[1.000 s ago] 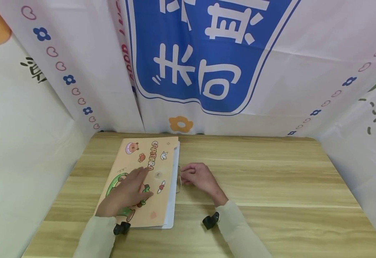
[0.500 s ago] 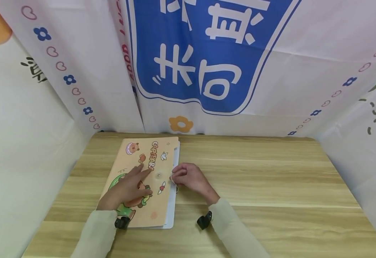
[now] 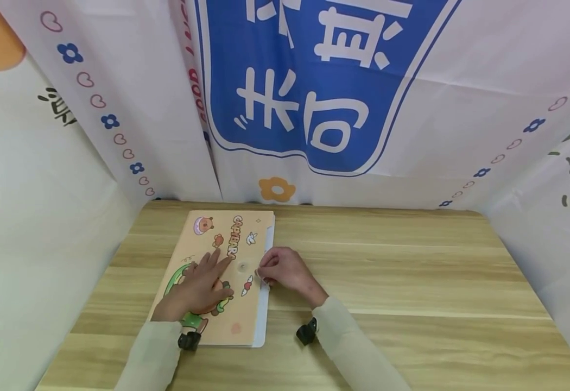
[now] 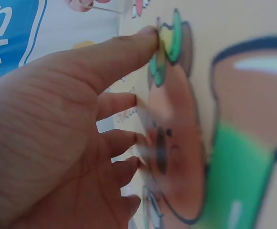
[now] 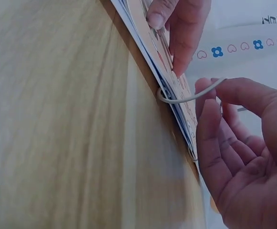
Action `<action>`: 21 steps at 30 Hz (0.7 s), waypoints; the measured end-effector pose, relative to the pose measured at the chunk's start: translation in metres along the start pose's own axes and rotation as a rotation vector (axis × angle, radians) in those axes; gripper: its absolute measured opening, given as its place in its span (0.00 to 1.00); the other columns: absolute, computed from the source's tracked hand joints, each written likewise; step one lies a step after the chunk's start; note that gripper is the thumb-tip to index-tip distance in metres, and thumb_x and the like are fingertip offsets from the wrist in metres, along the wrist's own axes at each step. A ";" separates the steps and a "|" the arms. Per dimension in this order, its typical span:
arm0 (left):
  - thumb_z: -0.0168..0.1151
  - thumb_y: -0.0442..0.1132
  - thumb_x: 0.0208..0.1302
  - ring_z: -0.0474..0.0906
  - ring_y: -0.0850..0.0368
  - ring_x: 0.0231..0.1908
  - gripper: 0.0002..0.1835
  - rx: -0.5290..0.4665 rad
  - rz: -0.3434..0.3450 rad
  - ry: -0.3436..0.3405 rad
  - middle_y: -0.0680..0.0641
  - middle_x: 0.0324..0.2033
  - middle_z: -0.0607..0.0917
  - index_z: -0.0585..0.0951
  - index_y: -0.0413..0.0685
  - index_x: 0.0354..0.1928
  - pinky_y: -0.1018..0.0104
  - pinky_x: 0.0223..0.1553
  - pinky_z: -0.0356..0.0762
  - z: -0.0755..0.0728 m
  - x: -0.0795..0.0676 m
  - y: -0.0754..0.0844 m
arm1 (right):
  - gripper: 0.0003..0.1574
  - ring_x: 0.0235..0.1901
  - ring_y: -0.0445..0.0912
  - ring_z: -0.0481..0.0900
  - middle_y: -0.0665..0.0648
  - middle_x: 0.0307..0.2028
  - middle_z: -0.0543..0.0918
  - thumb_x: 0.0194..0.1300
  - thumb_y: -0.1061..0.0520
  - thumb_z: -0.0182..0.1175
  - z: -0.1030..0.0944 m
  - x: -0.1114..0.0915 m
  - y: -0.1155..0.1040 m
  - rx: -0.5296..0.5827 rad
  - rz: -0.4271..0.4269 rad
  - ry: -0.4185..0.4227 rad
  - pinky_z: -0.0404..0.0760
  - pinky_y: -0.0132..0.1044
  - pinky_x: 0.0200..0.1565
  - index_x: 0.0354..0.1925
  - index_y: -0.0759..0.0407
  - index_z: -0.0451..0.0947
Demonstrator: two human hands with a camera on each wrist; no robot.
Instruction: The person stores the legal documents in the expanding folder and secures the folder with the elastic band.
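Note:
A peach folder (image 3: 226, 331) with a cartoon capybara cover lies on the left part of the table. On its cover sits a small round clear button (image 3: 242, 266). My left hand (image 3: 197, 290) rests on the cover with its fingers spread, left of the button. At the folder's right edge, my right hand (image 3: 287, 271) pinches a thin pale cord (image 5: 188, 99) between thumb and finger. In the right wrist view the cord makes a loop from the folder's edge up to the fingertips. White inner sheets (image 3: 261, 326) show past the cover's right side.
The wood-grain table (image 3: 402, 288) stretches right of the folder. A printed white cloth (image 3: 402, 136) with a blue panel hangs behind the table and along both sides.
My right hand has moved left with the cord, from beside the folder to over its right edge. The left hand has stayed flat on the cover.

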State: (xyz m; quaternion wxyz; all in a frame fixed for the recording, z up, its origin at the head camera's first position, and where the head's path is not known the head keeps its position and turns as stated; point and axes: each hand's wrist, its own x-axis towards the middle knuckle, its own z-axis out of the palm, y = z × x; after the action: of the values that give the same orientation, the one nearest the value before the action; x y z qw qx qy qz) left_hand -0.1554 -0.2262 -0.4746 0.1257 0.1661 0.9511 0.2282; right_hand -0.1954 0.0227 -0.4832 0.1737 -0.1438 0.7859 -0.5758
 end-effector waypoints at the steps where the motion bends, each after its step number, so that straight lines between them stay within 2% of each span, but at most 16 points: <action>1: 0.65 0.48 0.71 0.41 0.22 0.74 0.42 -0.008 0.012 -0.004 0.26 0.76 0.49 0.60 0.39 0.78 0.22 0.66 0.37 0.001 -0.001 -0.001 | 0.04 0.22 0.45 0.82 0.54 0.24 0.86 0.65 0.63 0.68 0.000 0.001 0.000 -0.016 -0.001 -0.004 0.79 0.35 0.26 0.32 0.58 0.83; 4: 0.62 0.50 0.74 0.36 0.23 0.75 0.42 -0.054 0.015 -0.024 0.27 0.77 0.44 0.56 0.40 0.80 0.23 0.66 0.29 0.003 -0.005 -0.002 | 0.05 0.21 0.45 0.82 0.53 0.24 0.86 0.66 0.62 0.68 0.001 0.004 0.000 -0.070 -0.014 -0.016 0.79 0.34 0.25 0.32 0.57 0.85; 8: 0.60 0.52 0.75 0.32 0.24 0.75 0.43 -0.087 -0.004 -0.047 0.29 0.78 0.41 0.53 0.42 0.81 0.22 0.64 0.24 0.004 -0.006 -0.002 | 0.05 0.21 0.44 0.81 0.52 0.24 0.86 0.67 0.61 0.68 0.003 0.010 -0.002 -0.164 -0.040 -0.033 0.78 0.33 0.25 0.32 0.55 0.86; 16: 0.55 0.54 0.77 0.26 0.27 0.75 0.44 -0.095 -0.008 -0.105 0.30 0.78 0.37 0.49 0.43 0.82 0.21 0.61 0.18 0.003 -0.004 -0.005 | 0.06 0.18 0.40 0.76 0.52 0.22 0.83 0.68 0.61 0.67 0.009 0.025 -0.006 -0.308 -0.072 -0.047 0.75 0.31 0.23 0.32 0.54 0.85; 21: 0.54 0.55 0.78 0.24 0.28 0.75 0.44 -0.080 0.002 -0.131 0.29 0.78 0.34 0.45 0.44 0.82 0.21 0.60 0.17 0.003 -0.003 -0.006 | 0.05 0.23 0.38 0.77 0.46 0.26 0.82 0.67 0.62 0.65 0.013 0.029 -0.006 -0.391 -0.109 -0.023 0.77 0.30 0.27 0.33 0.55 0.85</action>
State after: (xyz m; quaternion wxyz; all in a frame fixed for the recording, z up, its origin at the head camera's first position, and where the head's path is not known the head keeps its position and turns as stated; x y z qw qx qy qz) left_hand -0.1528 -0.2314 -0.4800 0.1941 0.1766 0.9307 0.2549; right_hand -0.2157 -0.0023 -0.4845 0.1200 -0.2235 0.8718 -0.4190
